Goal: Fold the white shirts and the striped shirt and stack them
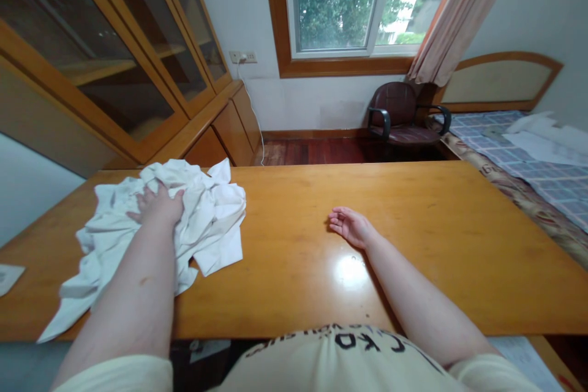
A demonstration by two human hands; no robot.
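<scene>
A crumpled heap of white cloth lies on the left part of the wooden table, one corner trailing toward the near edge. It looks like a garment, but its folds hide the exact kind. On top of the heap rests my left hand, fingers spread and pressed against the fabric. My right hand lies on its side on the bare tabletop, well apart from the cloth. Its fingers are loosely bent and hold nothing.
A white card-like piece sits at the table's left edge. Glass-doored cabinets line the left wall. Beyond the table stand a dark red armchair and, to the right, a bed with a checked sheet. A white cable hangs from a wall socket.
</scene>
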